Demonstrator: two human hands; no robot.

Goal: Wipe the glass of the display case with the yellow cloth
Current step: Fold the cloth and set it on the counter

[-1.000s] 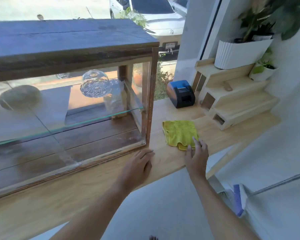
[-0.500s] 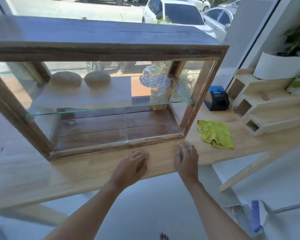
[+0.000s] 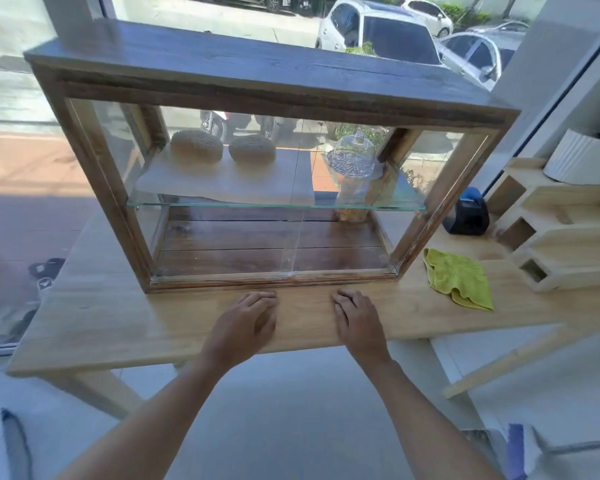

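Both hands rest palm-down on the pale wooden counter (image 3: 118, 327), just in front of the display case (image 3: 267, 84). The left hand (image 3: 245, 325) has its fingers loosely bent against the wood and grasps nothing; the right hand (image 3: 355, 322) lies flatter, fingers nearly straight and pointing toward the case, also released. The case is a dark wooden frame with glass (image 3: 222, 237) on the front and sides, standing upright on the counter. Inside, a glass shelf (image 3: 274, 203) carries a light board with two round loaves (image 3: 196, 147) toward the left and a clear glass dome (image 3: 352, 155) toward the right. The yellow cloth (image 3: 458, 277) lies crumpled flat on the counter to the right of the case, near its lower right corner and well apart from either hand. Behind the cloth sits a small black and blue device (image 3: 466, 213), and further right a stepped wooden stand (image 3: 561, 237) holds a white ribbed pot (image 3: 582, 161).
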